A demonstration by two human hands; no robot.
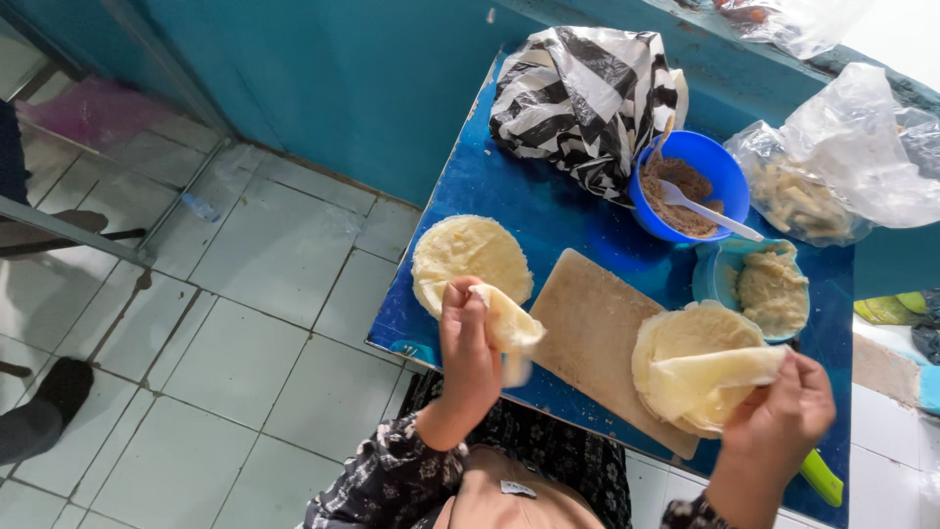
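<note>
While a thin pale wrapper (720, 377) hangs stretched off the top of the stack of wrappers (685, 343), the right hand (778, 411) pinches its far edge, fingers closed on it just beside the stack. Across the cutting board (587, 333), the left hand (468, 343) grips a folded wrapper (509, 323) lifted above the table edge, next to a second round pile (470, 255). Behind them on the blue table (509, 186) sit a blue bowl of brown filling (685, 186) with a white spoon (710, 211), a small bowl of paste (769, 289) and a striped bag (583, 98).
</note>
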